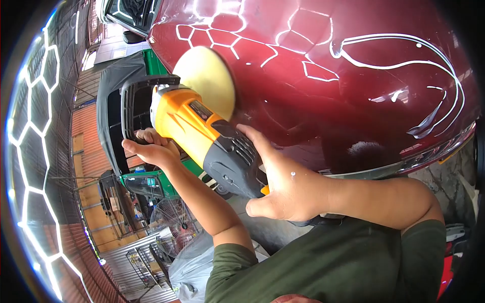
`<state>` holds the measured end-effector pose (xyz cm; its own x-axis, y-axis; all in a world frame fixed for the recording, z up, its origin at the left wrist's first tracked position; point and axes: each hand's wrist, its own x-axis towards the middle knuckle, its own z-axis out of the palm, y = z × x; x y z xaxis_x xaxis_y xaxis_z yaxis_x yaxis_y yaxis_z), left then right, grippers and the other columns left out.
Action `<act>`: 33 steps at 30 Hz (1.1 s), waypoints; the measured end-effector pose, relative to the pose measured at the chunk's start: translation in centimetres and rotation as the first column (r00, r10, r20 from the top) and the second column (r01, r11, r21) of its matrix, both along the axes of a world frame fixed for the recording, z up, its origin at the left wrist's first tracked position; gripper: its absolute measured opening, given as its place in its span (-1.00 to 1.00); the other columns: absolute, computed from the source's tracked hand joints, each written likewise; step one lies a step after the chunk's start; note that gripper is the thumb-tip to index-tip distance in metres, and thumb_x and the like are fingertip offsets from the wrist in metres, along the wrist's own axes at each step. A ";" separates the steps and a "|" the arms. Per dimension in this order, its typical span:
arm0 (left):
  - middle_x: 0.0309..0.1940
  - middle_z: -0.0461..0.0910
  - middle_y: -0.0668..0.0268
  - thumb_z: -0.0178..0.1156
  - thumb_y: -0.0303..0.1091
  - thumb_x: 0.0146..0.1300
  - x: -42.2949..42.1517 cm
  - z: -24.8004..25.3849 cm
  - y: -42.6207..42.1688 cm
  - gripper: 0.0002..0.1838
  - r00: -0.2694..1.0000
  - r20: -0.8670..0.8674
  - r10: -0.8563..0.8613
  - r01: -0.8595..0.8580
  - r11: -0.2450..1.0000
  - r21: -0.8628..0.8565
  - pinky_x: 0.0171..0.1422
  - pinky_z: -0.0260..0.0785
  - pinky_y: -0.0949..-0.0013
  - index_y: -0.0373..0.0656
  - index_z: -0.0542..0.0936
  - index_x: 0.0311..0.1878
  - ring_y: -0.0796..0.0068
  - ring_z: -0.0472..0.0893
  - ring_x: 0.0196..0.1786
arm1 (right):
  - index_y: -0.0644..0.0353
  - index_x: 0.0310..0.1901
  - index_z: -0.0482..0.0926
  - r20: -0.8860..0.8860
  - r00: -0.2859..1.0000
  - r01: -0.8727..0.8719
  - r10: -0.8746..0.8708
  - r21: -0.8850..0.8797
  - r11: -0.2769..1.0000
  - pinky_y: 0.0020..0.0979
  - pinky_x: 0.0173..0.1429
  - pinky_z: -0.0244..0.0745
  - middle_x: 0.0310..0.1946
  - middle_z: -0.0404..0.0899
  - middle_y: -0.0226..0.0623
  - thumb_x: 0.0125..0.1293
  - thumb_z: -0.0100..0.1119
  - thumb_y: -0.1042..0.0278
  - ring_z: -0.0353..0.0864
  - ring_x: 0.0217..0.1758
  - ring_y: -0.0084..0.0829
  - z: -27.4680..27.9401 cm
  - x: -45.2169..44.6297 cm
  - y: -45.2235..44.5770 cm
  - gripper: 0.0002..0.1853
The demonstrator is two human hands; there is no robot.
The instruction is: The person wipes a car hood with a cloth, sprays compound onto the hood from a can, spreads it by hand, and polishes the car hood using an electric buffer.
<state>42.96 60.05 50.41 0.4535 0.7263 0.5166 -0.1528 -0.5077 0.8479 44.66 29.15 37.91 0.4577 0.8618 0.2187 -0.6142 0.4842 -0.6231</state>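
A yellow-and-black car polisher lies across the middle of the view, between my two hands. Its round pale yellow foam pad is against the glossy red car panel; the exact contact is partly hidden. My left hand is closed around the black loop handle at the polisher's head. Around the dark rear body, my right hand is closed, with some fingers hidden behind the tool. A whitish smear marks the paint near the panel's lower edge.
Hexagonal ceiling lights glow at the left and reflect in the paint. Behind my left arm are a green vehicle with a dark cover, a large fan and a metal rack. Grey sheeting lies below.
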 end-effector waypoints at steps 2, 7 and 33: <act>-0.72 0.20 0.52 0.02 0.61 0.41 1.6 0.6 0.4 -0.21 0.999 -0.015 -0.043 0.043 0.999 -0.004 -0.60 -0.17 0.48 0.09 0.20 -0.61 0.67 0.11 -0.70 | 0.31 0.68 -0.32 0.022 0.996 0.083 -0.082 -0.026 0.996 -0.22 0.56 0.31 0.39 0.36 0.03 0.14 0.33 0.62 0.42 0.44 -0.29 0.3 0.5 0.6 0.20; -0.71 0.18 0.52 0.00 0.64 0.39 5.9 1.8 1.6 -0.19 0.995 -0.059 -0.082 0.083 0.996 0.025 -0.58 -0.13 0.47 0.09 0.19 -0.60 0.64 0.12 -0.68 | 0.33 0.67 -0.25 0.028 0.993 0.115 -0.112 -0.100 0.988 -0.25 0.45 0.41 0.36 0.40 0.02 0.12 0.37 0.60 0.48 0.37 -0.28 1.5 2.7 2.0 0.19; -0.76 0.17 0.41 -0.12 0.55 0.49 9.6 4.7 7.6 -0.17 0.961 -0.191 -0.199 0.203 0.979 -0.001 -0.31 0.28 0.24 0.02 0.21 -0.66 0.43 0.19 -0.65 | 0.27 0.63 -0.08 -0.071 0.990 0.120 -0.122 -0.027 0.992 -0.28 -0.37 0.59 -0.25 0.63 -0.17 0.08 0.44 0.56 0.68 -0.39 -0.40 2.7 5.7 9.0 0.14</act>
<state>52.54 67.64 55.11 0.6799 0.6012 0.4199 -0.0908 -0.4992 0.8617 50.31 38.15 40.57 0.5730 0.8033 0.1623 -0.5960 0.5444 -0.5903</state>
